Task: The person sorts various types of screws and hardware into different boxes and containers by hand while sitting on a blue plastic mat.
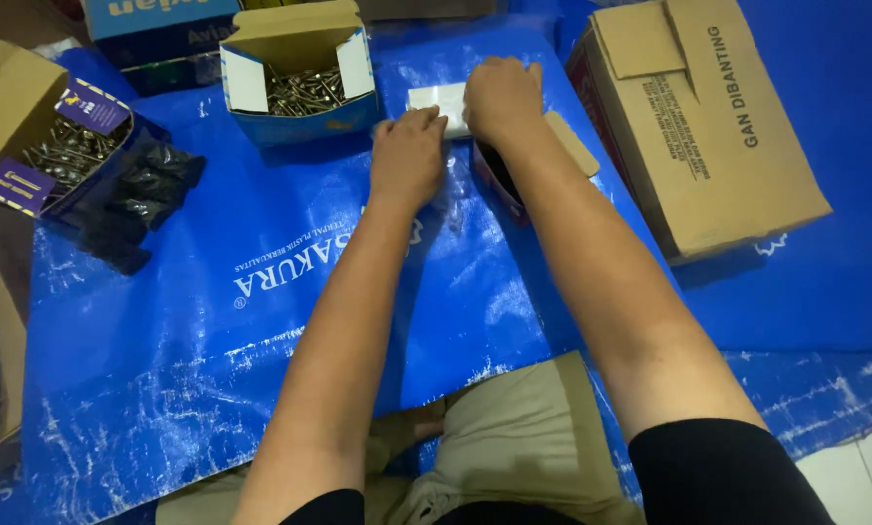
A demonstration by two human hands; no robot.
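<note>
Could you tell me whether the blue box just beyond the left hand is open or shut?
Open. The blue box has its brown and white flaps folded up and outward, and a pile of metal screws shows inside.

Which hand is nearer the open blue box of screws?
Left. The left hand lies just right of the blue box, touching a small white packet. The right hand rests on that packet's far side, farther from the box.

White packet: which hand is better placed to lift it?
Right, probably. The right hand lies on top of the white packet, covering its near end; the left hand only touches its lower-left edge.
</note>
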